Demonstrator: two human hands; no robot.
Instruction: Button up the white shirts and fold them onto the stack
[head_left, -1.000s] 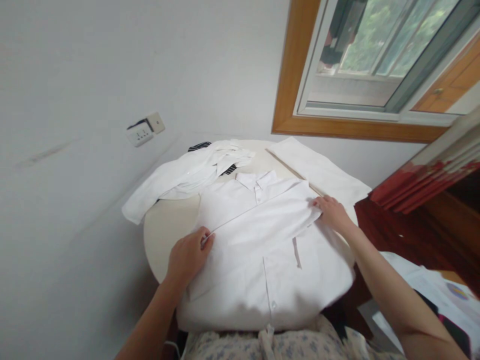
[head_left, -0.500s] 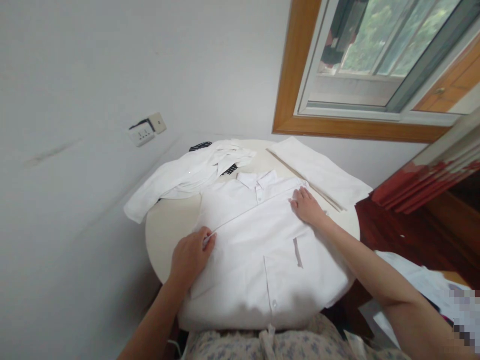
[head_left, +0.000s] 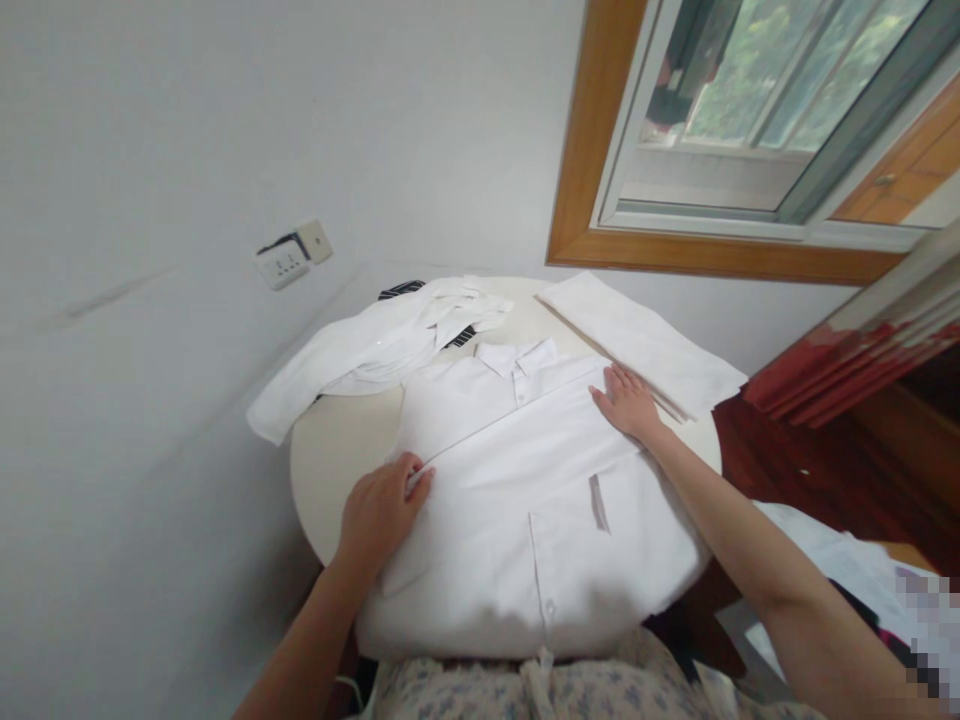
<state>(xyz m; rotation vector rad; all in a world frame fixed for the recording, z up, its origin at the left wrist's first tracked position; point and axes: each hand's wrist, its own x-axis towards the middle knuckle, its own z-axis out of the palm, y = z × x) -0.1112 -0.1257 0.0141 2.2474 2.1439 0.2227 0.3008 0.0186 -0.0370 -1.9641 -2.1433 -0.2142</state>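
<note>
A white collared shirt lies spread over the near part of a round table, its collar toward the wall. One sleeve is folded diagonally across the front, below the collar. My left hand pinches the sleeve's end between thumb and fingers at the shirt's left edge. Over at the right shoulder, my right hand rests flat on the cloth with its fingers stretched out, holding nothing. The shirt's near end hangs by the table's front edge, against patterned clothing.
A rumpled white garment with dark striped cloth lies at the back left of the table. A folded white garment sits at the back right. White cloth lies lower right. A wall with a socket borders the left.
My right hand has slid a little outward to the right along the shirt's shoulder, its fingers straighter. My left hand stays at the sleeve end.
</note>
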